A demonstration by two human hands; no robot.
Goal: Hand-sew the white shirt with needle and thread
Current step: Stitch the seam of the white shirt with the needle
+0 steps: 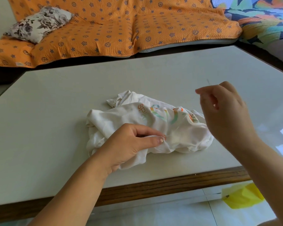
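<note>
Left hand [131, 144] pinching crumpled white shirt [121, 115] on desk [55, 111]; right hand [225, 111] up beside it, fingers curled on faint thread [178, 128] running from pinch.

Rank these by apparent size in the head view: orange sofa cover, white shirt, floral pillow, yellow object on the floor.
orange sofa cover
white shirt
floral pillow
yellow object
The pillow sits farther away, so true size is unsure.

The desk [55, 111] has a pale, glossy top and a dark wooden edge [170, 185] along its near side. A crumpled white shirt [121, 116] with coloured print lies around its middle, closer to the near side.
</note>
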